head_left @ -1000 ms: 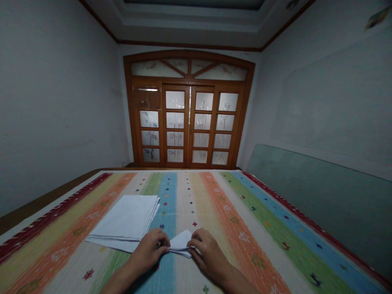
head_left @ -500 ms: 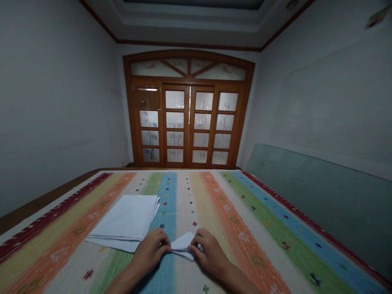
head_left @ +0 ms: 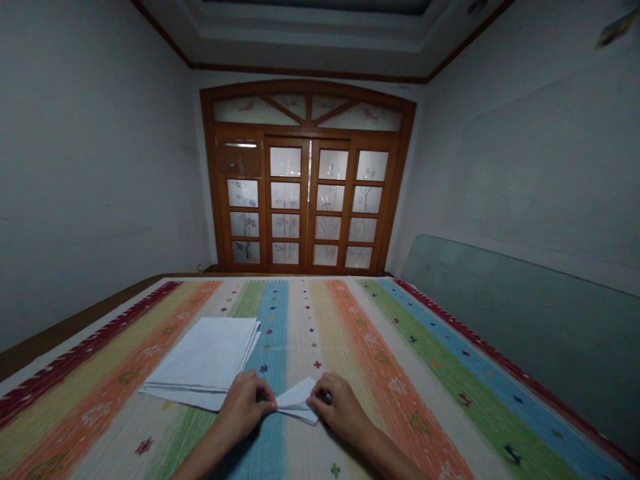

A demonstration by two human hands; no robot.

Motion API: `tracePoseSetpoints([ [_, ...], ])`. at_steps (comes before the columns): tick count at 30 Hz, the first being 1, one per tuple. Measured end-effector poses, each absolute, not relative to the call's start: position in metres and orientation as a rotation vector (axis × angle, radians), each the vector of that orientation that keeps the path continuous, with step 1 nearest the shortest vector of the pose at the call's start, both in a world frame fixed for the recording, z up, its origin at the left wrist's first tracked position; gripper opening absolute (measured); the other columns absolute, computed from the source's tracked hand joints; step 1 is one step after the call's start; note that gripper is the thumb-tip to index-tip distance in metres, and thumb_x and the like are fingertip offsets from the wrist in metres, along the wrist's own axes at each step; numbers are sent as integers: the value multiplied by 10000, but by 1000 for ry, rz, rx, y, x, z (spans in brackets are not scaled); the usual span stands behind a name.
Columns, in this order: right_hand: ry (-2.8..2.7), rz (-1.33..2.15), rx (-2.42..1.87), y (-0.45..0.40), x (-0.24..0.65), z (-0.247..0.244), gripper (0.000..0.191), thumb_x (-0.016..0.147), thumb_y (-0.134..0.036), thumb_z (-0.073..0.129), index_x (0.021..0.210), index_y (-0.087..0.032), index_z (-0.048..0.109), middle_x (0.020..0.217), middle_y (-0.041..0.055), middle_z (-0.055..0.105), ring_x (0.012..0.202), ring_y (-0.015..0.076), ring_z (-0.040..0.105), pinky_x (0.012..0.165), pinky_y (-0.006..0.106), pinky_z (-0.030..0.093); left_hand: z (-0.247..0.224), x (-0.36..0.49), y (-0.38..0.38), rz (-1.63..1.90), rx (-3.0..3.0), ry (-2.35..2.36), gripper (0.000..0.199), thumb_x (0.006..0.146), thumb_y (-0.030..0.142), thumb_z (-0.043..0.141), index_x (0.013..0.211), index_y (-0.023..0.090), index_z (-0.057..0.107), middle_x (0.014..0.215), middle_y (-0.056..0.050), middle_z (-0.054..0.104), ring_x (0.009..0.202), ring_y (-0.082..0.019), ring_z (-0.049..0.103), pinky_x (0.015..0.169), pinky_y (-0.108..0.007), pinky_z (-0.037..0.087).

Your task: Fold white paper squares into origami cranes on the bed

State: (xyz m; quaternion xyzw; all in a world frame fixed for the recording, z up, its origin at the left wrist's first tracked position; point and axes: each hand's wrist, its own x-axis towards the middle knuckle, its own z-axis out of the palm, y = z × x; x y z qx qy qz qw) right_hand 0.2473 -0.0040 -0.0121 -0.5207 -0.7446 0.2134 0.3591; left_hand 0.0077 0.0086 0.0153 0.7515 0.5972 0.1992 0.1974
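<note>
Folded white paper (head_left: 297,403) now lies slightly flatter; left hand (head_left: 243,407) and right hand (head_left: 340,405) pinch its ends, beside 1 paper stack (head_left: 200,353) on striped bedspread (head_left: 400,413).

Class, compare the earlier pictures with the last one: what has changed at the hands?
The left hand and right hand still pinch the folded paper; its raised tip has shifted slightly toward the right hand. The paper stack and striped cloth stayed as they were.

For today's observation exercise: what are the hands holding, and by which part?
A small folded white sheet, probably paper: the left hand holds its left end, the right hand its right end.
</note>
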Motion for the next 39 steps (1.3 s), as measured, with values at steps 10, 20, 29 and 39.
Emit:
tracePoseSetpoints([
  [10,-1905,502,-1331,-6,242,-15,66,754,-98,642,721,-154,630,773,32,629,781,195,585,728,274,417,16,14,7,489,2133,1782,73,752,205,734,799,187,786,919,-56,680,968,-254,590,839,-302,394],
  [20,-1908,482,-1354,-8,241,-15,81,759,-92,602,744,-171,606,790,44,632,786,204,587,726,285,421,19,28,-4,491,2147,1960,143,769,153,619,756,184,758,914,-86,680,988,-297,585,817,-351,381],
  [29,-1861,534,-1380,-9,241,-12,113,762,-75,607,738,-185,616,791,37,648,777,199,588,727,279,421,27,35,-10,469,2098,2052,138,775,131,619,808,198,736,949,-81,671,1008,-302,584,821,-354,389],
  [39,-1874,523,-1359,-10,242,-17,111,793,-79,591,763,-186,600,804,35,623,793,201,589,728,281,413,-1,39,-24,641,2632,1524,538,732,-133,535,1037,263,734,1072,-58,691,1108,-282,555,962,-424,439],
])
